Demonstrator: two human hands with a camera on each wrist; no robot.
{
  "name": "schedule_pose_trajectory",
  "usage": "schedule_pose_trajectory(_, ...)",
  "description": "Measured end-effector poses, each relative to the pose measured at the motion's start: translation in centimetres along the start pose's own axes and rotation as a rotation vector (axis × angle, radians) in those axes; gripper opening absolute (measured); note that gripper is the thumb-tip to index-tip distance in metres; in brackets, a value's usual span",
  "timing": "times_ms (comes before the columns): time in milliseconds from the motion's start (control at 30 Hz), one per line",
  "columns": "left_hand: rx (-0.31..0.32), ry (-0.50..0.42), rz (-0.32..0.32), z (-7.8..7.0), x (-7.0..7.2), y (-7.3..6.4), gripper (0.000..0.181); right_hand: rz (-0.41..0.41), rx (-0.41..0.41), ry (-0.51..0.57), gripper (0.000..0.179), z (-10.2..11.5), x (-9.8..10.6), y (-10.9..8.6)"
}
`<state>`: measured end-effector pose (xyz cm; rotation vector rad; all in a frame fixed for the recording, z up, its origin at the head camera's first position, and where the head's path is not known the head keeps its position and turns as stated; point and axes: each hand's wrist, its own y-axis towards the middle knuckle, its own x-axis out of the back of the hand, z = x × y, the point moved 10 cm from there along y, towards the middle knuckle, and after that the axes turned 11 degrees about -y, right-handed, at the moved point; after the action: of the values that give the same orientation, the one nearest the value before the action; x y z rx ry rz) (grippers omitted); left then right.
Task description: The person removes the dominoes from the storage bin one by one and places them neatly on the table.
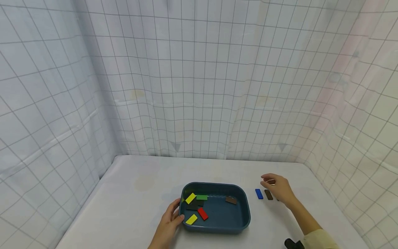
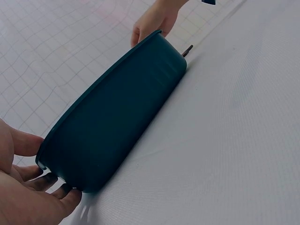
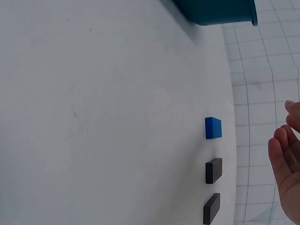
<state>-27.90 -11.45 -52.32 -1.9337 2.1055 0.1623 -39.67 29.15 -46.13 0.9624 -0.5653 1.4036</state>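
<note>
At its left end, my left hand holds a dark teal rectangular tub; in the left wrist view the thumb and fingers meet its rim and outer wall. Inside lie yellow blocks, a green block, a red block, dark blocks and a brown block. My right hand hovers right of the tub, its fingers loosely bent and apart. Near it on the table lie a blue block, a dark brown block and another dark block.
A white cloth covers the table. White sheets with a grid pattern hang behind it and on both sides. A black object sits by the right sleeve.
</note>
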Motion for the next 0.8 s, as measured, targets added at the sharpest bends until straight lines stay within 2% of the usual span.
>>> schedule_pose_trajectory(467, 0.002, 0.015, -0.001, 0.0, 0.0, 0.0, 0.061, -0.028, 0.201, 0.034, 0.024, 6.0, -1.6, -0.1)
schedule_pose_trajectory(800, 0.004, 0.028, -0.008, -0.1, 0.1, -0.1, 0.060, 0.012, 0.358, 0.068, 0.023, 10.1, -3.6, -0.6)
